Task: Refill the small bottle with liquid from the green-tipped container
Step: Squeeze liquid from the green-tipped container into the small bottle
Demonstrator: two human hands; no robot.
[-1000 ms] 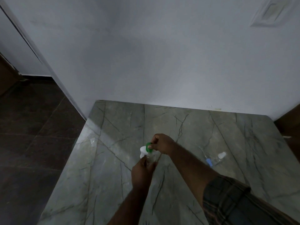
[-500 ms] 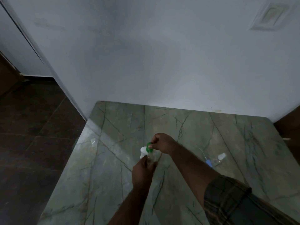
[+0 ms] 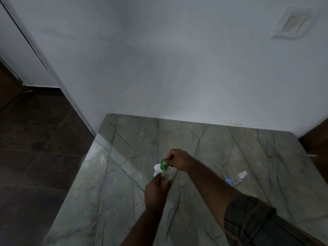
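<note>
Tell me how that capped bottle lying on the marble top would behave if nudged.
The capped bottle lies on its side, so it would probably roll. It looks like small clear plastic, likely light and easy to skid on the polished marble top. Contents too dim to judge.

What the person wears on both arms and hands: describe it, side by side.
No gloves, and no ring or watch visible in the dim light. The left hand has an uncovered forearm to the frame's edge. The right hand also has a bare forearm; a dark plaid sleeve begins near the elbow.
</note>
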